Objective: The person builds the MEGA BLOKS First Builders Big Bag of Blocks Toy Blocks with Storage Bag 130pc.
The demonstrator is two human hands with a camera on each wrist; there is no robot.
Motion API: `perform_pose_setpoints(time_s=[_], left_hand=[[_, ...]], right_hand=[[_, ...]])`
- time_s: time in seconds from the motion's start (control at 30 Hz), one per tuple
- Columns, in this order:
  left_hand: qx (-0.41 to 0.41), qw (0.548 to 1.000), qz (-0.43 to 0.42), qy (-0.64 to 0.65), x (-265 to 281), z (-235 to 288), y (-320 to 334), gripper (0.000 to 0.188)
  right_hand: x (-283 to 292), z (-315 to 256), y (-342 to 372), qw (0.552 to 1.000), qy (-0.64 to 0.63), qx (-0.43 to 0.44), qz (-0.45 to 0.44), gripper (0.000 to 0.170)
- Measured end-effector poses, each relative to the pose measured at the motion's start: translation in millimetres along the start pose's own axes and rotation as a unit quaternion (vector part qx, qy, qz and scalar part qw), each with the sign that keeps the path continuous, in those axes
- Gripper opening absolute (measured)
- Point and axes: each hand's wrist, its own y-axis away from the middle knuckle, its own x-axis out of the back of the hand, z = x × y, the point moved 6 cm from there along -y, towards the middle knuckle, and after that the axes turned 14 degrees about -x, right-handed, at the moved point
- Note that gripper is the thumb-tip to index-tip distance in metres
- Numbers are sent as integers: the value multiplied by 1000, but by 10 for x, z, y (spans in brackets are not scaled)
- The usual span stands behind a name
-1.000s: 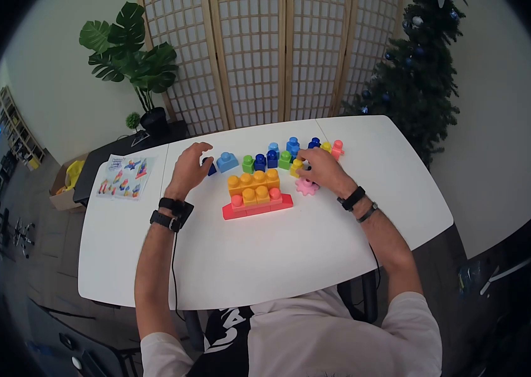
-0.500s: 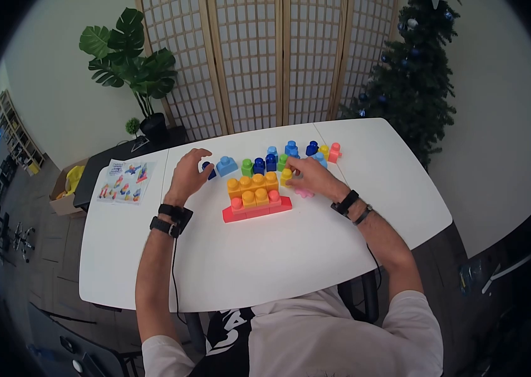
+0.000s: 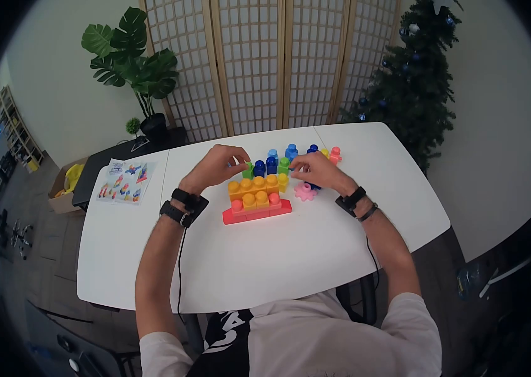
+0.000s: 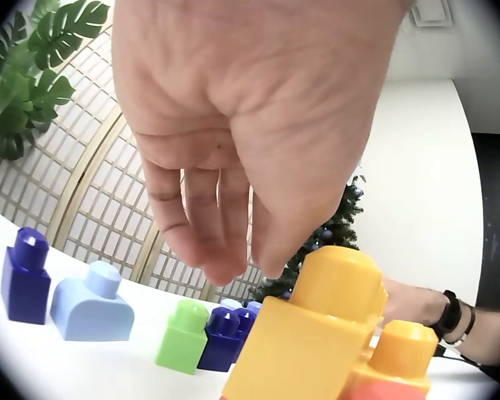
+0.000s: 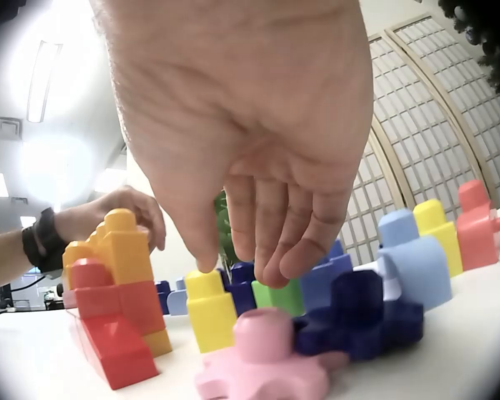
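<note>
My left hand (image 3: 218, 168) hovers by a light green block (image 3: 248, 171), fingers bent loosely downward. In the left wrist view, nothing is held by the hand (image 4: 250, 133), above and behind the orange blocks (image 4: 304, 350). The right hand (image 3: 323, 173) is just right of a green block (image 3: 284, 164) and a yellow block (image 3: 283, 183). In the right wrist view its fingers hang down over the blocks, and its thumb tip is close above the yellow block (image 5: 210, 315). A red base (image 3: 257, 212) carries orange and red blocks in front of both hands.
Dark blue blocks (image 3: 271, 166) stand between the hands. A pink gear-shaped piece (image 3: 306, 192) lies below the right hand, beside a dark blue one (image 5: 358, 321). Farther back are light blue, yellow and coral blocks (image 3: 336, 153). A picture sheet (image 3: 123, 182) lies at the table's left.
The left hand has moved right, from the dark blue block to the light green one. The yellow block has shifted left beside the orange blocks, and the right hand has let go of it.
</note>
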Motion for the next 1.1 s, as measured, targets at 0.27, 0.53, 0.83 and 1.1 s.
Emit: perform_pose_setpoints(time_s=[0.27,0.53,0.83,1.1], left_hand=[[-10,999,-49,7,-145,-9,-183,17],[1,992,-89,85,-315,-122,-169,31],[-51,982,-160,82,-621,-269,-320,43],[-21,986,-157,54,-507,-238,-235,29]], right_hand=[[-294,-223,-32,999,-29,-14,-4,43],[442,-84,-70,986,46,-54,148,27],[481,579,0,956,227,-82,165,36],[520,634,0,954,225,-76,182,32]])
